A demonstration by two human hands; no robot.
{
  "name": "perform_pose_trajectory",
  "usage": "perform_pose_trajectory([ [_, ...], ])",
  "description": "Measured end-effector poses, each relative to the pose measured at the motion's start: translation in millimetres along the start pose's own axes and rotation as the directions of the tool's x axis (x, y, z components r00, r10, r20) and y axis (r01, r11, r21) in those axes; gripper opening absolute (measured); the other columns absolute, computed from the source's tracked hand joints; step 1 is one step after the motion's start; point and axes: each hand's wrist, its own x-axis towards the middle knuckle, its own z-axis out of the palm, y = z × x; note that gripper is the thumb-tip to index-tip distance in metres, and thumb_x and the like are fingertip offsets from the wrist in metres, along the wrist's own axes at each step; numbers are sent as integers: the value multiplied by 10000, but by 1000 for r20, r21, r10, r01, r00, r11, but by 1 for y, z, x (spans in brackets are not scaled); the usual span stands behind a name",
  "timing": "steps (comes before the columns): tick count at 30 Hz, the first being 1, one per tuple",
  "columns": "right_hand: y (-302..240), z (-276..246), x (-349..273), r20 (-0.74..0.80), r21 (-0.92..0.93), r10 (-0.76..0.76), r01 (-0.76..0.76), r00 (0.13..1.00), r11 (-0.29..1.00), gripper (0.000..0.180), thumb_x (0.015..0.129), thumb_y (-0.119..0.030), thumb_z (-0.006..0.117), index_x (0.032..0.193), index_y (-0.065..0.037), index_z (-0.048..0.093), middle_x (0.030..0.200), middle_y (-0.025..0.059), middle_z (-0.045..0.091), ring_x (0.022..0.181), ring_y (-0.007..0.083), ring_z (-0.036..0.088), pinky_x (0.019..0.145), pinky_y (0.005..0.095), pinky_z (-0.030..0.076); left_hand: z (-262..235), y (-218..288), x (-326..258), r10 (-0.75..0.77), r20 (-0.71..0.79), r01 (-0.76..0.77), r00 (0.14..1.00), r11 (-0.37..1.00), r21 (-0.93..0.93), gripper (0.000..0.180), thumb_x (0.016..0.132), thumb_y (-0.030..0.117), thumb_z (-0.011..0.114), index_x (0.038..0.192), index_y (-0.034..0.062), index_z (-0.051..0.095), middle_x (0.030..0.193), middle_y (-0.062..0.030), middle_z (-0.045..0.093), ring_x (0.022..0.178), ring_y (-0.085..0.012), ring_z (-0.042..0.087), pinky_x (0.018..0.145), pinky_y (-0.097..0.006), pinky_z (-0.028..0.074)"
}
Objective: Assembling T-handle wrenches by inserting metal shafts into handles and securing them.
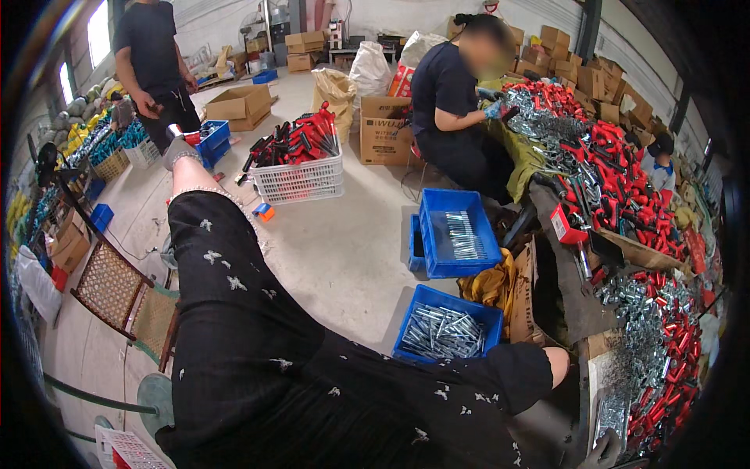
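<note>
Head view, downward over a lap in black patterned cloth. Right hand (605, 451) at the lower edge, apparently in a grey glove, only partly in frame; spread or closure of the fingers not discernible, nor any object held between them. Left hand out of view.

Directly beyond the fingertips and reaching well past them: heap of bright metal parts and red handles (660, 367), piled deep on the bench, touching or nearly touching the glove. Farther beyond the fingers along the same bench, a scrap of cardboard (641, 254) amid more red-handled pieces.

To the left of the fingers, on the floor: near blue crate (412, 320), roughly half filled with metal rods; beyond it a far blue crate (461, 270) with a thin single layer of rods. Well apart to the far left, a white basket (301, 184) heaped above its rim with red-and-black handled tools.

Judged progress: partial, perhaps early to middle. Done: one basket filled, two crates started. Left: the bulk of the heap by the fingers, plus ample room in both crates.

Seated co-worker (449, 102) at the far end of the bench; standing person (152, 55) at far left.
</note>
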Motion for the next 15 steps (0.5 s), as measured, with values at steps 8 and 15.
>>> perform_pose_trajectory([
  [8,-38,-44,-31,-10,-217,25,-26,1000,976,314,968,-265,592,1027,10,731,979,197,714,925,349,665,851,434,515,82,27,-127,-243,98,261,965,918,-299,444,744,108,810,1146,11,651,1126,-126,689,962,-242,685,833,-379,572],
  [15,-39,-37,-45,-59,-98,102,-107,993,989,181,923,-93,632,1056,24,669,1027,181,680,977,335,638,869,388,481,181,51,-340,80,557,63,826,971,-233,357,838,108,716,1174,5,656,1168,-145,674,1019,-274,667,897,-395,549],
])
